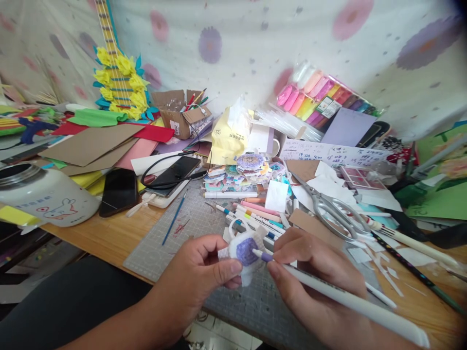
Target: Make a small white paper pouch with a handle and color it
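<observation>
A small white paper piece (247,250) with a purple-coloured patch and a loop at its top is pinched between the thumb and fingers of my left hand (204,272). My right hand (314,272) grips a white marker (339,294) with a purple collar, its tip on or very near the right side of the purple patch. Both hands are above the grey cutting mat (153,248). Just behind them lie several white markers (262,218) with coloured bands.
Silver scissors (328,209) lie at the right among paper scraps. A thin blue brush (175,216) rests on the mat. Further left are a black phone (118,192) and a white bottle (51,194). Stacked cutouts (237,177) and a yellow packet (229,138) stand behind.
</observation>
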Available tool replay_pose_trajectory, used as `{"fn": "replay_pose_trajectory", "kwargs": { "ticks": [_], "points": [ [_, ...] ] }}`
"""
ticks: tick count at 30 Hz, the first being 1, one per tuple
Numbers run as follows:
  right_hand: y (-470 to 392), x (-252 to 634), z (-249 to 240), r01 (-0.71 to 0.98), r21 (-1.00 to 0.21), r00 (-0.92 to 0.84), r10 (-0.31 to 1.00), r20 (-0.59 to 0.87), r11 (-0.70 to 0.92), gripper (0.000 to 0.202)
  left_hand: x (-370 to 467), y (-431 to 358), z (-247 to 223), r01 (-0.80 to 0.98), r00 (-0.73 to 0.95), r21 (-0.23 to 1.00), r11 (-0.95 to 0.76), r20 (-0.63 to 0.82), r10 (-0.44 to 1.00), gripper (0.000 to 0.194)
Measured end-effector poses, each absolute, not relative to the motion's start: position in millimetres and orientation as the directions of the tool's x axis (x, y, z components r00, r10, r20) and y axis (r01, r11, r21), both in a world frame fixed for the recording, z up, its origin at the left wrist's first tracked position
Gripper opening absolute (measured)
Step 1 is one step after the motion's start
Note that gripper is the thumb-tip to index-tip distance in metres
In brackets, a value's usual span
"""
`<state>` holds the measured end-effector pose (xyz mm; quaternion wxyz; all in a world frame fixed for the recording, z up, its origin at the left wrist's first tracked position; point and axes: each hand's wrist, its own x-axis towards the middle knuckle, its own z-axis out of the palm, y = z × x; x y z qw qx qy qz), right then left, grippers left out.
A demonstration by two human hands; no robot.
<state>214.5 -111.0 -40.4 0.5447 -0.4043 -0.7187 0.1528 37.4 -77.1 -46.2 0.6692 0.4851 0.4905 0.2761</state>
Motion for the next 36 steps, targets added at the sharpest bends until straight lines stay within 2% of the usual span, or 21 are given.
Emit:
{"fn": "replay_pose_trajectory", "kwargs": {
  "ticks": [2,4,6,8,10,13,15,18,24,30,36],
  "points": [
    [-113,217,-43,0.381,-0.702,-0.067,0.775,0.629,0.602,0.015,36,-77,-45,0.176,0.365,0.923,0.342,-0.384,0.848,0.017],
    [-114,222,-48,0.295,-0.777,0.02,0.81,0.586,0.556,0.014,35,-77,-45,0.297,0.349,0.927,0.228,-0.328,0.878,0.018],
    [-112,227,-53,0.155,-0.844,0.162,0.829,0.534,0.513,0.013,33,-77,-46,0.44,0.344,0.898,-0.017,-0.151,0.927,0.018],
    [-106,230,-55,-0.011,-0.879,0.233,0.856,0.462,0.477,0.012,30,-79,-49,0.517,0.39,0.803,-0.297,0.087,0.917,0.014],
    [-100,231,-54,-0.186,-0.901,0.179,0.915,0.361,0.392,0.008,27,-81,-53,0.495,0.474,0.709,-0.503,0.264,0.84,0.007],
    [-94,230,-51,-0.374,-0.911,0.027,0.984,0.174,0.171,0.014,22,-81,-58,0.392,0.595,0.647,-0.654,0.364,0.717,0.017],
    [-93,228,-51,-0.422,-0.905,-0.024,0.997,0.074,0.057,0.016,21,-82,-59,0.349,0.65,0.643,-0.682,0.359,0.67,0.018],
    [-94,226,-53,-0.448,-0.894,-0.043,0.999,0.023,0.001,0.012,22,-83,-56,0.331,0.704,0.648,-0.686,0.314,0.637,0.011],
    [-95,223,-55,-0.421,-0.907,-0.063,0.998,0.014,-0.014,0.009,24,-84,-48,0.317,0.764,0.653,-0.688,0.254,0.593,0.009],
    [-95,225,-54,-0.449,-0.894,-0.018,1.0,0.012,0.003,0.007,24,-82,-46,0.301,0.776,0.711,-0.636,0.205,0.596,0.008],
    [-97,221,-57,-0.427,-0.9,-0.111,0.993,-0.048,-0.091,0.015,24,-84,-43,0.274,0.786,0.749,-0.603,0.187,0.589,0.008]
  ]
}}
